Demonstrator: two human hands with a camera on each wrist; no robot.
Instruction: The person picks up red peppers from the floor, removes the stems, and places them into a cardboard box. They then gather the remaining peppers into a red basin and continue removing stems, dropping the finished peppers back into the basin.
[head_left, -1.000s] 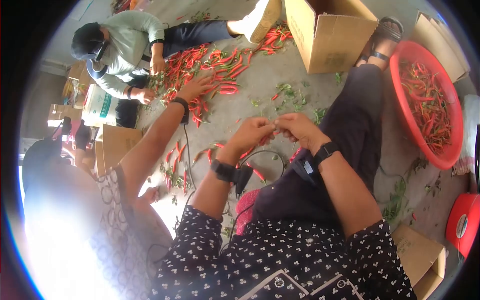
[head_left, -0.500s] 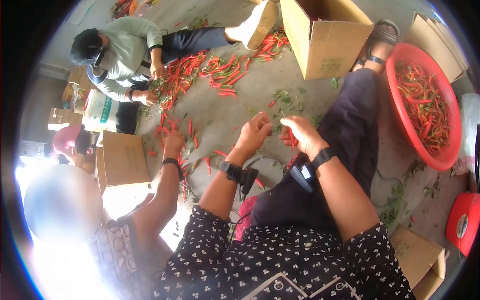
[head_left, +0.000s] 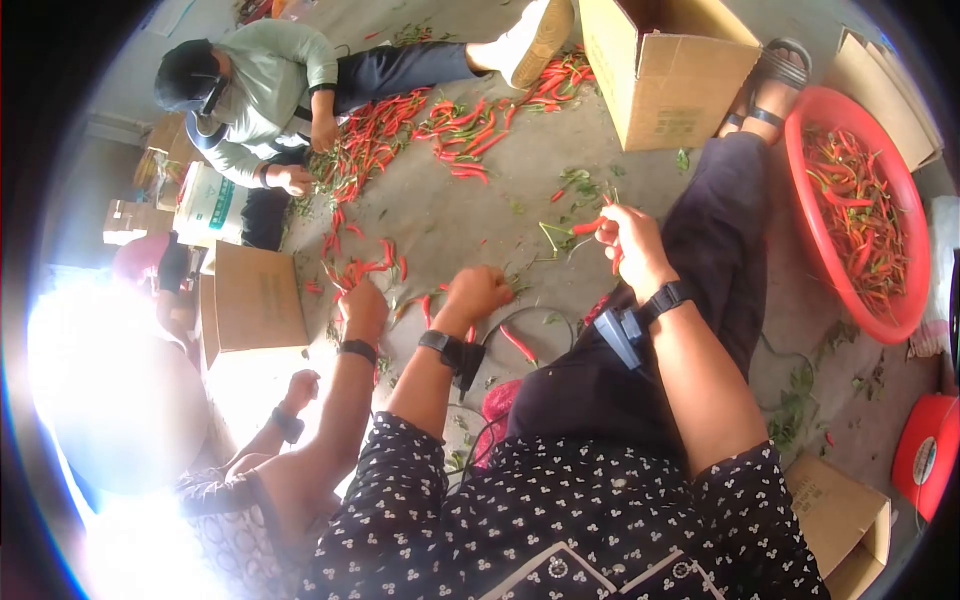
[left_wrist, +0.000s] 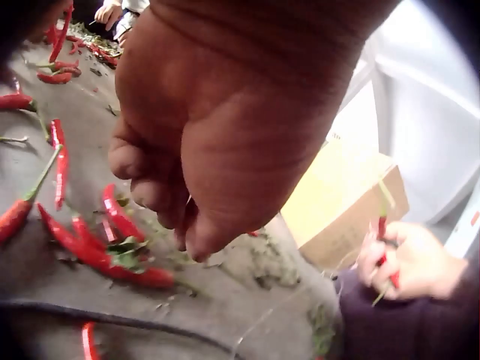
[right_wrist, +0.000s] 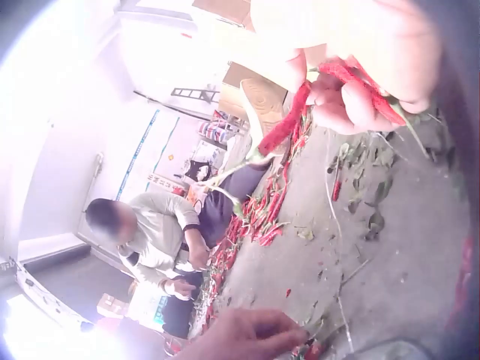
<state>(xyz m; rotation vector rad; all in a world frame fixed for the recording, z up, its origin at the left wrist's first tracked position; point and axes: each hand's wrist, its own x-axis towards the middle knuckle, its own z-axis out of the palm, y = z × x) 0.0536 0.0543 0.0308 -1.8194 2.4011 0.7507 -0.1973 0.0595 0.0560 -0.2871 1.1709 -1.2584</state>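
Note:
My right hand [head_left: 640,245] is raised over my thigh, its fingers curled round several red chili peppers [right_wrist: 283,129]. One pepper sticks out past the fingertips, its green forked stem pointing away in the right wrist view. Lower and to the left, my left hand [head_left: 480,295] hangs close over the floor, fingers bent in and thumb against them. Nothing shows between them in the left wrist view, where the fingertips are partly hidden. Loose red chilies [left_wrist: 105,259] with a few leaves lie just beside this hand.
A long pile of chilies [head_left: 375,135] lies ahead, with a seated person [head_left: 265,80] working at it. Another person's hand [head_left: 362,305] is at chilies on my left. A red basin [head_left: 795,150] of chilies stands right, near an open cardboard box [head_left: 685,85].
My hands met a second ago, then parted. The left has gone down and left towards the floor; the right has risen slightly to the right with its chilies. The neighbour's hand drew back from the pile.

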